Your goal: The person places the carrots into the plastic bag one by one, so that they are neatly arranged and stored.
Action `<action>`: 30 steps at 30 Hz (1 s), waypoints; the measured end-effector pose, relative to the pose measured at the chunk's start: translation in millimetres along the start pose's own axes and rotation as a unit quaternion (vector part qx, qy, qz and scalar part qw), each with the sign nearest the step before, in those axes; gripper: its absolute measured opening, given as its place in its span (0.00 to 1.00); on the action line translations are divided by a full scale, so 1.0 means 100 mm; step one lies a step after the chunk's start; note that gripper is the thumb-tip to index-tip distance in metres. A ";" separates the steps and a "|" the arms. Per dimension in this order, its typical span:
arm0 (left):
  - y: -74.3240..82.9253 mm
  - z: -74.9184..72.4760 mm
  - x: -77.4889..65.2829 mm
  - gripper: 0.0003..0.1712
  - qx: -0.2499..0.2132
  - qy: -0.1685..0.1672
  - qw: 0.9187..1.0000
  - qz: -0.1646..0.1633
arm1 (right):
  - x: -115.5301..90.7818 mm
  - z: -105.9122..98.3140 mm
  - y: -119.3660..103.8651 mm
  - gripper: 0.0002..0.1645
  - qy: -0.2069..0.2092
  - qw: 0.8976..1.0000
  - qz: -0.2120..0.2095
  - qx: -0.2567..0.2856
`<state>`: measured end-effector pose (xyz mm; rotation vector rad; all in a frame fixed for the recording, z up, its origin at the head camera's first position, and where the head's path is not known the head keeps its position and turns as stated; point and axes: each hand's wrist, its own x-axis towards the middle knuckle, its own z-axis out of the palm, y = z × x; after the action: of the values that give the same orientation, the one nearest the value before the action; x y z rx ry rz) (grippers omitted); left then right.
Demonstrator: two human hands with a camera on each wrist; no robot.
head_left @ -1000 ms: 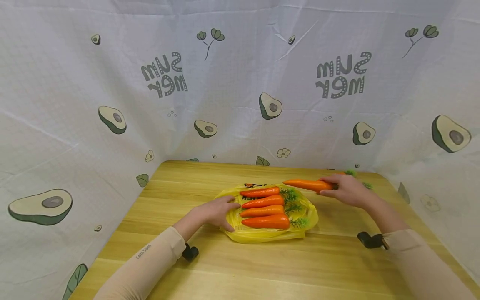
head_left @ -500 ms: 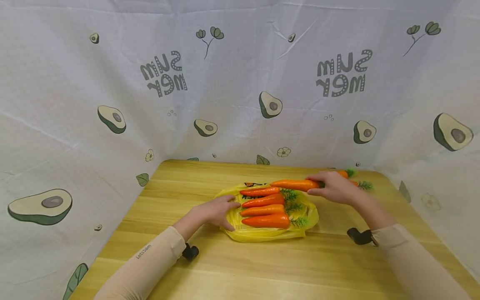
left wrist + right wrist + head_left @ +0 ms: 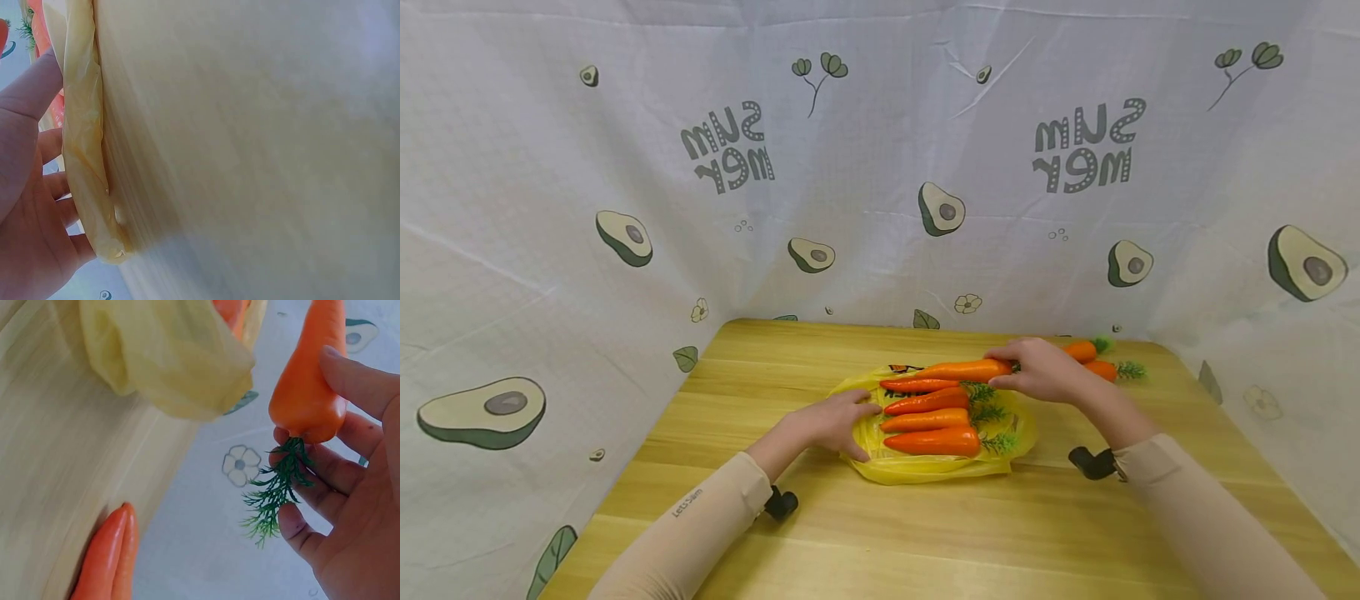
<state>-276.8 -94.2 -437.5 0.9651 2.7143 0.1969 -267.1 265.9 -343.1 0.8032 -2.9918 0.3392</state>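
Note:
My right hand (image 3: 1041,371) grips an orange carrot (image 3: 962,369) near its thick, leafy end. In the right wrist view the thumb and fingers press that carrot (image 3: 309,394), its green leaves (image 3: 278,487) hanging beneath. The carrot's tip points left, over the back rim of a yellow plastic bag (image 3: 925,472). Several carrots (image 3: 932,442) lie side by side on the bag, leaves to the right. At the bag's left rim my left hand (image 3: 823,423) rests with thumb and fingers spread. The bag's rolled edge (image 3: 81,131) hides its fingertips in the left wrist view.
Two more carrots (image 3: 1101,369) lie at the back right of the wooden table (image 3: 887,542), partly behind the right hand. A white curtain (image 3: 865,150) printed with avocados stands around the table's back and sides.
My right hand has carried the carrot left, from right of the bag to above its back part. The two carrots behind show more. The left hand stays in place.

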 end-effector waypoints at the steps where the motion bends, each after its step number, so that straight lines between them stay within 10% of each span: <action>1: 0.00 0.00 0.00 0.51 0.001 0.001 1.000 0.001 | 0.02 0.01 -0.01 0.31 0.000 1.000 -0.001 -0.004; 30: -0.04 0.01 0.01 0.51 0.000 0.003 1.000 0.010 | 0.42 0.32 -0.21 0.30 -0.032 0.999 0.008 -0.039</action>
<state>-279.8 -96.1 -439.6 0.9936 2.7110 0.2030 -291.9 220.2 -366.9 0.7978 -3.0496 0.2007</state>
